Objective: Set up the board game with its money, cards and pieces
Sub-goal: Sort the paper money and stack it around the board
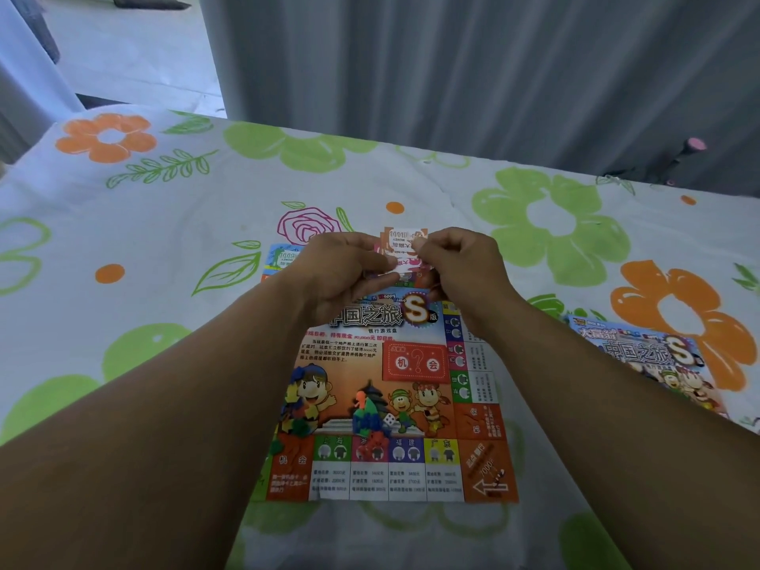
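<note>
Near edge: my game board (487,466) lies flat on the flowered cloth (164,224), with its orange arrow corner closest to me on the right.
Pieces, left: a heap of coloured plastic pieces (297,409) sits on the board's cartoon picture, close to its left edge.
Pieces, middle: an orange figure (361,401) shows above some green and blue bits. The red pieces (376,442) lie just nearer me on the property row. I cannot tell whether the figure is upright.
Die: a white die (388,421) rests on the board just right of that cluster.
Off to the right: the printed game cover (649,355) lies tilted on the cloth, well apart from the board.
Left hand: my left hand (341,273) is over the board's far edge, fingers curled, thumb and fingertips pinching the left side of the play money (405,240).
Right hand: my right hand (456,269) is curled too, thumb and forefinger pinching the right side of the same notes.
Money: a small stack of orange-and-white notes is held up between both hands, slightly fanned, with one note poking out beyond my fingertips.
Blue note: a blue note (281,257) lies on the cloth just left of my left hand, partly hidden by it.
Beyond: a grey curtain (452,76) hangs behind the table's far edge.
</note>
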Action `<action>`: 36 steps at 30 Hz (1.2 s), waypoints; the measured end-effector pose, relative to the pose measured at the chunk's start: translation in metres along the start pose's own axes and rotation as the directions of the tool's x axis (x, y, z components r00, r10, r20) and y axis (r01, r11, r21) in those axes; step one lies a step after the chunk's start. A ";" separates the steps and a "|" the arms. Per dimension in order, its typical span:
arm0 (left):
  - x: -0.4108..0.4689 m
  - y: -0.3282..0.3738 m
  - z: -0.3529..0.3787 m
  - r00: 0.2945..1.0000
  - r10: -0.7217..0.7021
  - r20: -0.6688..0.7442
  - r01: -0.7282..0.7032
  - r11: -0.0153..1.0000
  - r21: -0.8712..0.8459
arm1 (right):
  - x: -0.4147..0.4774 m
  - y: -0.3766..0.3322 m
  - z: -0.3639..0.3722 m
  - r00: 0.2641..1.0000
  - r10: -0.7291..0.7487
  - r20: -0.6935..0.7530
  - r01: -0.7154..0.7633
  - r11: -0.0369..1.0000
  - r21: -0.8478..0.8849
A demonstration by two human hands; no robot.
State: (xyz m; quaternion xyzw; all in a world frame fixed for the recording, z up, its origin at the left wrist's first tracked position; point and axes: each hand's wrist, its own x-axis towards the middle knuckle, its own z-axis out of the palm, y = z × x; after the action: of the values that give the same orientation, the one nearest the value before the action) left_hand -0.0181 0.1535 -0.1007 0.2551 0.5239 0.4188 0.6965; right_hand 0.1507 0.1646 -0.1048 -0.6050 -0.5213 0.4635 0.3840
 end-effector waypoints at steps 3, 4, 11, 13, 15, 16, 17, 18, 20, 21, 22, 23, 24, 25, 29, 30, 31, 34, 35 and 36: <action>-0.001 0.000 0.000 1.000 -0.008 -0.011 0.009 1.000 0.017 | 0.000 -0.002 -0.001 1.000 0.025 -0.006 -0.025 0.999 0.040; -0.001 0.000 0.000 1.000 -0.010 -0.015 0.010 1.000 0.022 | 0.001 -0.002 -0.002 0.999 0.042 -0.021 -0.040 0.997 0.061; 0.002 0.000 -0.001 0.998 -0.019 -0.056 0.022 0.999 0.044 | 0.006 0.001 -0.018 0.972 0.193 -0.134 -0.162 0.963 0.213; 0.002 0.000 -0.001 0.997 -0.018 -0.076 0.021 0.999 0.039 | 0.007 0.002 -0.024 0.966 0.206 -0.158 -0.172 0.963 0.209; 0.002 0.000 -0.001 0.995 -0.015 -0.100 0.019 0.999 0.033 | 0.008 0.005 -0.031 0.956 0.229 -0.182 -0.193 0.961 0.196; 0.002 0.000 -0.001 0.993 -0.015 -0.114 0.019 0.999 0.031 | 0.009 0.009 -0.033 0.950 0.246 -0.191 -0.212 0.960 0.183; 0.001 0.000 -0.001 0.992 -0.016 -0.127 0.020 0.999 0.030 | 0.009 0.012 -0.035 0.944 0.264 -0.199 -0.233 0.958 0.165; 0.001 0.001 -0.002 0.991 -0.016 -0.136 0.020 0.999 0.030 | 0.009 0.016 -0.037 0.938 0.279 -0.205 -0.251 0.956 0.149; 0.001 0.001 -0.002 0.989 -0.011 -0.146 0.015 0.999 0.031 | 0.009 0.020 -0.038 0.931 0.297 -0.212 -0.273 0.953 0.134; 0.001 0.001 -0.002 0.988 -0.007 -0.152 0.012 0.999 0.032 | 0.010 0.021 -0.038 0.930 0.299 -0.215 -0.276 0.952 0.129; 0.001 0.002 -0.002 0.987 -0.003 -0.159 0.007 1.000 0.028 | 0.010 0.021 -0.038 0.930 0.296 -0.217 -0.274 0.953 0.126; 0.001 0.003 -0.002 0.986 0.002 -0.169 0.001 1.000 0.020 | 0.011 0.020 -0.038 0.933 0.289 -0.213 -0.267 0.956 0.123; 0.001 0.004 -0.003 0.983 0.010 -0.183 -0.008 1.000 0.008 | 0.011 0.019 -0.037 0.938 0.279 -0.203 -0.259 0.958 0.121; 0.002 0.005 -0.004 0.979 0.021 -0.202 -0.022 1.000 -0.001 | 0.012 0.017 -0.035 0.944 0.270 -0.190 -0.251 0.961 0.120; 0.001 0.008 -0.014 0.955 0.065 -0.291 -0.076 0.997 -0.026 | 0.014 0.013 -0.022 0.957 0.249 -0.149 -0.231 0.965 0.127; 0.001 0.008 -0.017 0.950 0.063 -0.306 -0.076 0.997 -0.030 | 0.014 0.012 -0.018 0.959 0.245 -0.139 -0.228 0.966 0.125; -0.001 0.009 -0.020 0.945 0.060 -0.321 -0.073 0.997 -0.029 | 0.014 0.011 -0.013 0.963 0.237 -0.126 -0.221 0.967 0.127; -0.006 0.012 -0.030 0.932 0.057 -0.358 -0.072 0.997 -0.028 | 0.013 0.008 0.001 0.974 0.207 -0.087 -0.197 0.973 0.119; -0.007 0.012 -0.034 0.926 0.065 -0.373 -0.081 0.996 -0.028 | 0.012 0.007 0.006 0.976 0.205 -0.074 -0.195 0.974 0.116; -0.008 0.013 -0.036 0.919 0.075 -0.386 -0.093 0.995 -0.028 | 0.012 0.005 0.011 0.976 0.207 -0.063 -0.199 0.973 0.118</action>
State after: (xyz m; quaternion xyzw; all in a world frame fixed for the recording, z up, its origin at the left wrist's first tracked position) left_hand -0.0571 0.1504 -0.0973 0.1744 0.6292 0.5019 0.5673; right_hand 0.1417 0.1754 -0.1149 -0.6498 -0.4154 0.5056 0.3867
